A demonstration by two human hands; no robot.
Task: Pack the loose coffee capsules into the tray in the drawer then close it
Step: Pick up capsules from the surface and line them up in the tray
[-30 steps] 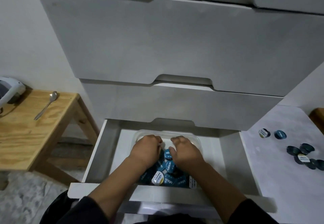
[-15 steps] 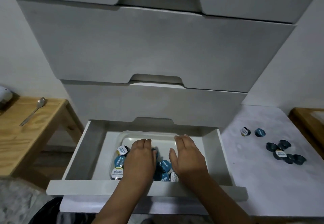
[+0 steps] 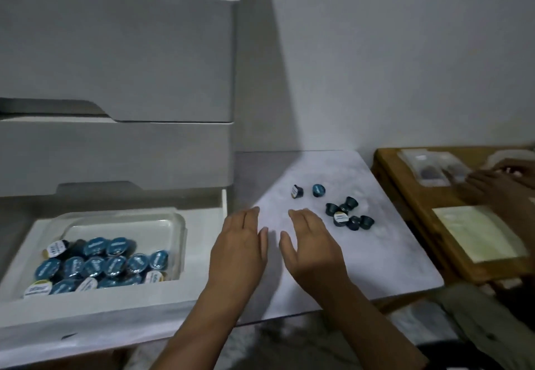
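Observation:
The bottom drawer (image 3: 202,256) stands open at the lower left. Inside it a clear plastic tray (image 3: 173,219) holds several blue and white-lidded coffee capsules (image 3: 98,265) in its near half. Several loose capsules (image 3: 344,214) lie in a cluster on the white table (image 3: 376,253) to the right of the drawer, with two more capsules (image 3: 307,191) a little farther back. My left hand (image 3: 238,251) and my right hand (image 3: 314,246) hover side by side over the table, palms down, fingers apart, holding nothing, short of the loose capsules.
Closed white drawers (image 3: 115,65) rise above the open one. A wooden table (image 3: 451,224) at the right carries a pale sheet (image 3: 477,236) and clear packets (image 3: 431,167). Another person's hand (image 3: 498,187) rests there. A white wall stands behind.
Both hands left the tray in the drawer and swung right over the white table. The view turned right with them. The capsules they had covered now lie in the tray.

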